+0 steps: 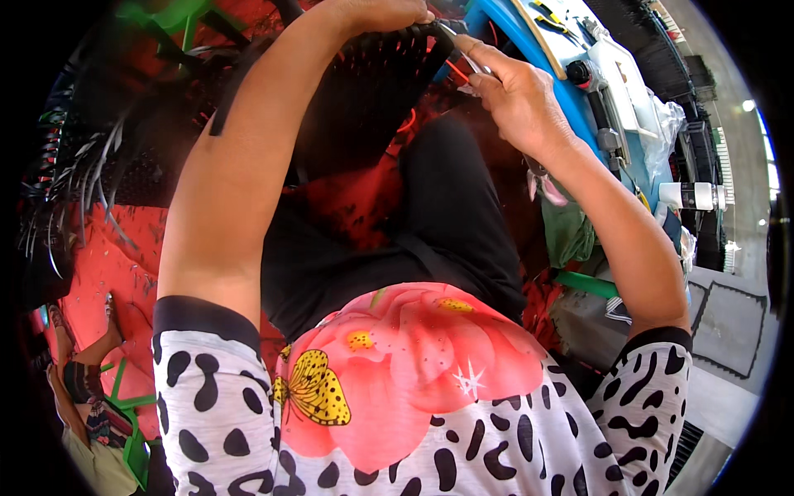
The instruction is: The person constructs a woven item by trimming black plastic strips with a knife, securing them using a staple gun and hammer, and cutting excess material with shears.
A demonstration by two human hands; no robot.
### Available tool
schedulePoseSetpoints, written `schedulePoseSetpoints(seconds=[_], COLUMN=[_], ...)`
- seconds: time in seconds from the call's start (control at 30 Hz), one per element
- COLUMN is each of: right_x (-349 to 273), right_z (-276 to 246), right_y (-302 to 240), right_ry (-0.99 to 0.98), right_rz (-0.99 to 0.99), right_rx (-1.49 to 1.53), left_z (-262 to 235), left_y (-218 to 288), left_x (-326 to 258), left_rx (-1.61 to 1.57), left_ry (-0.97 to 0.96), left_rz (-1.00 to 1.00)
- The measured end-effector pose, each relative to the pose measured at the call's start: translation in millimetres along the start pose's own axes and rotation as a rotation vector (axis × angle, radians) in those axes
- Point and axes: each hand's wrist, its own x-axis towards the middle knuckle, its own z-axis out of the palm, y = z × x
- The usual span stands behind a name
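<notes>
At the top of the head view, a black woven piece (364,70) with rows of slots stands before me. My left hand (385,11) rests at its upper edge, fingers closed there; the frame's edge cuts off part of it. To the right, my right hand (523,97) is closed round a slim silver metal tool (473,61), thumb and forefinger pressed along it. The tool's narrow end points at the upper corner of the woven piece, close to my left fingertips. Its exact kind is hard to tell. An orange-red cord (457,71) shows beside it.
A blue-edged table (571,103) at the right holds yellow-and-black pliers (552,18), a white tray (624,83) and a white bottle (693,196). Loose black strips (99,169) hang at the left over the red floor (124,236). Another person (87,405) sits at lower left.
</notes>
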Motion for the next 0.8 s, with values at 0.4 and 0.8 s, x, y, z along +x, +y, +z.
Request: schedulePoseSetpoints(seconds=[0.4,0.8], right_x=[9,18], right_z=[72,77], right_y=[9,27], right_ry=[0.28,0.433], right_rz=[0.185,-0.106], right_rx=[0.445,0.296], left_z=[3,1], left_y=[-15,-11], left_x=[6,16], left_rx=[-0.083,-0.059], left_ry=[-0.044,-0.035], left_rz=[-0.072,-0.072])
